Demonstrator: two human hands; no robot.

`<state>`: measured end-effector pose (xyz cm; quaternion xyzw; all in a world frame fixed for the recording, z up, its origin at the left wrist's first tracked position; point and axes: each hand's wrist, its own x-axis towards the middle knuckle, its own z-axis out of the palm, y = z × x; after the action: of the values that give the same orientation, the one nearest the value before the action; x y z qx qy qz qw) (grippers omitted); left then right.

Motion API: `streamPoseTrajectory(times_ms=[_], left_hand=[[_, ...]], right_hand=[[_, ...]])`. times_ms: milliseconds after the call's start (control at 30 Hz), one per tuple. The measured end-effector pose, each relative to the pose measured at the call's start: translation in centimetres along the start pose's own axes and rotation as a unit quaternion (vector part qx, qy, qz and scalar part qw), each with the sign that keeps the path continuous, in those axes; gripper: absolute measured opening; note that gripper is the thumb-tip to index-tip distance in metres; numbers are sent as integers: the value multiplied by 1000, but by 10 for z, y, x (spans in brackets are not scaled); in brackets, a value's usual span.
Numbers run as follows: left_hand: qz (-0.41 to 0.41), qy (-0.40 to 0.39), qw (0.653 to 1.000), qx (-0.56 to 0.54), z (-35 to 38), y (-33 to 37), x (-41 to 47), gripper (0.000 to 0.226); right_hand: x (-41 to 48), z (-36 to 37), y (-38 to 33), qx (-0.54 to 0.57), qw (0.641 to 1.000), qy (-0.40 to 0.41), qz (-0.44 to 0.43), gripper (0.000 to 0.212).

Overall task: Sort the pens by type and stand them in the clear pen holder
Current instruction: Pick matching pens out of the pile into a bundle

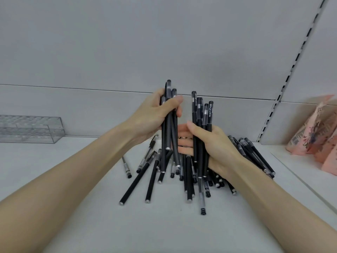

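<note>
My left hand (155,115) grips a small upright bundle of black pens (169,128) above the shelf. Just to its right, my right hand (209,143) holds a second upright bundle of black pens (201,114), whose caps carry white lettering. Below both hands a loose pile of black and clear-barrelled pens (164,172) lies scattered on the white shelf (91,161). More black pens (255,152) lie behind my right wrist. The clear pen holder (31,129) stands at the far left against the back wall, with no pens showing in it.
Pink packages (317,136) lean at the right on the neighbouring shelf section. A slotted metal upright (284,84) runs up the back wall on the right. A grey back panel closes off the shelf behind the pens.
</note>
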<state>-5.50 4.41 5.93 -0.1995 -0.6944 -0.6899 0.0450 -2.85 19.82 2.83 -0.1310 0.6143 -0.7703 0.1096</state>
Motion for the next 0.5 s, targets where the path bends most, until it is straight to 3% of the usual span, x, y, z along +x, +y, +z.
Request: streamPoseTrajectory(times_ms=[133,267,400,500], left_hand=[[101,28,986,129,-1,11,-8,10],[180,47,965,187,-4,14,-17,15],[183,27,955,233,-5,9,-26,19],[132,-7,978,158,-1,10,-36,25]], right_hand=[[-9,12,-2,-7,997,-75,3,32],[-10,17,2,-77,991,-113,-4,31],[-11,23,8,-140,979,-146,-24,18],[-11,29,14,-159,977,-136,-37,6]])
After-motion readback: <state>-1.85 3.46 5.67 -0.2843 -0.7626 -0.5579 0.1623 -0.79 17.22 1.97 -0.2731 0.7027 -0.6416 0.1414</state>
